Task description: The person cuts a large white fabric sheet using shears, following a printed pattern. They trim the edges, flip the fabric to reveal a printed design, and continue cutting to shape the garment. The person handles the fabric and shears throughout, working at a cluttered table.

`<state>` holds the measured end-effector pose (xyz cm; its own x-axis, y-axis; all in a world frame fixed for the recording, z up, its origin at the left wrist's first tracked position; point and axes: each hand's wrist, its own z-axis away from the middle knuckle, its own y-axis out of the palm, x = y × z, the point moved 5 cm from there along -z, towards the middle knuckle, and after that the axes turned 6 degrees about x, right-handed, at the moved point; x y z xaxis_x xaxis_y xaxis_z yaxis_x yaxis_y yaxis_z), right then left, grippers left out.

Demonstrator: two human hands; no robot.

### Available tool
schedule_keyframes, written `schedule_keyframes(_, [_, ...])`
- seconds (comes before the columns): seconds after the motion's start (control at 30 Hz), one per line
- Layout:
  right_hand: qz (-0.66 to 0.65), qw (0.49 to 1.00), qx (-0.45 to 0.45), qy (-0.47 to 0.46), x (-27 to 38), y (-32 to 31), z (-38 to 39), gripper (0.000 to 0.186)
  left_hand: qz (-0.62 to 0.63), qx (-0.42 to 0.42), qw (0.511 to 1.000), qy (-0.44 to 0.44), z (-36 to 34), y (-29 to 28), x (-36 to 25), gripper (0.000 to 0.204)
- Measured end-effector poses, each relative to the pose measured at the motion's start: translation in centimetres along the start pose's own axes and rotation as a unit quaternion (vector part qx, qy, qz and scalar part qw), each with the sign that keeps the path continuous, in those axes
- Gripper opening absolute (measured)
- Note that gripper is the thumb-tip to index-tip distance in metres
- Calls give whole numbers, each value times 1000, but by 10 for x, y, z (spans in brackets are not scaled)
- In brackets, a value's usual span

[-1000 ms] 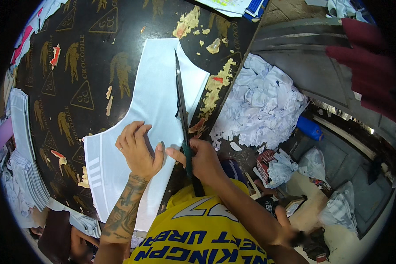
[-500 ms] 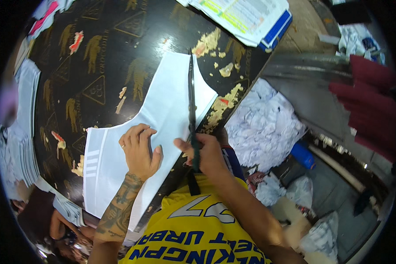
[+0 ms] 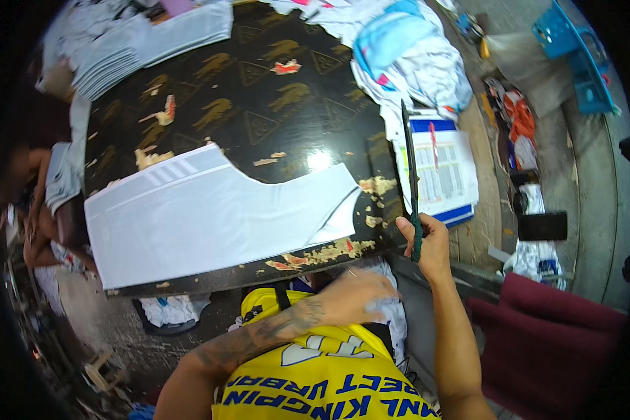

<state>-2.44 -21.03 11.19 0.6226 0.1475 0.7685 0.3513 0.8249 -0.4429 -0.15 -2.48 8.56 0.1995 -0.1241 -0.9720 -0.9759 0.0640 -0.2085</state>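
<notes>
My right hand is wrapped round the green-wrapped handle of what looks like long dark scissors, seen edge-on. Their thin blades point away from me, past the table's right side. My left hand is blurred by motion in front of my yellow shirt, off the near edge of the table; its fingers cannot be made out. A white cut fabric panel with pale stripes lies flat on the black table, touched by neither hand. Its right end has a folded-looking corner.
Stacked grey-white fabric pieces lie at the far left. A white and light-blue cloth heap and papers on a blue folder sit on the right. Maroon cloth hangs at lower right. Another person's arm shows at left.
My view has swung round. My left hand has come off the white panel toward my body. My right hand has carried the scissors away from the panel to the right.
</notes>
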Motion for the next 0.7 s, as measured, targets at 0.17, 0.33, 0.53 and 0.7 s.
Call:
schedule_keyframes(0.17, [-20, 996, 81, 6, 1, 33, -22, 49, -365, -346, 792, -347, 16, -76, 16, 32])
schedule_keyframes(0.33, [-35, 991, 120, -48, 16, 59, -34, 47, 65, -34, 997, 39, 22, 2, 6, 24])
schedule_keyframes(0.53, [276, 954, -45, -107, 19, 97, -39, 48, -331, -523, 717, -322, 281, -98, 75, 43])
schedule_keyframes(0.7, [266, 951, -151, -51, -24, 125, -15, 37, -394, -581, 376, -605, 492, -179, 66, 81])
